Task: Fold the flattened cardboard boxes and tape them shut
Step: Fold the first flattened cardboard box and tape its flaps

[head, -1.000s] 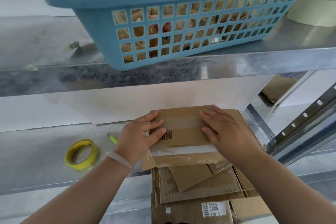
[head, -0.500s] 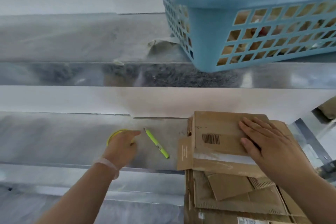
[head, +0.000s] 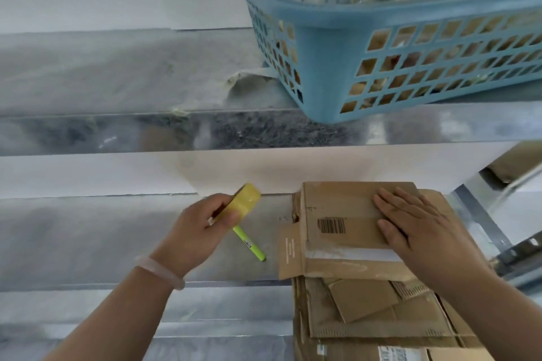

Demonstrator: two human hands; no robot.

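Observation:
A folded cardboard box point(head: 337, 214) with a barcode lies on top of a stack of flattened cardboard boxes point(head: 372, 316) at the lower right. My right hand point(head: 416, 226) presses flat on the box's top with straight fingers. To the left, my left hand point(head: 199, 228) grips a yellow tape roll point(head: 245, 202), lifted off the metal shelf point(head: 88, 237) and tilted on edge.
A green pen point(head: 249, 243) lies on the shelf between my left hand and the box. An upper metal shelf point(head: 117, 132) carries a blue plastic basket point(head: 396, 38) filled with bags. Metal shelf uprights point(head: 484, 223) stand at the right.
My left hand left the box, reached left to the tape roll on the shelf and picked it up. My right hand stayed pressed on the box. The view has shifted left.

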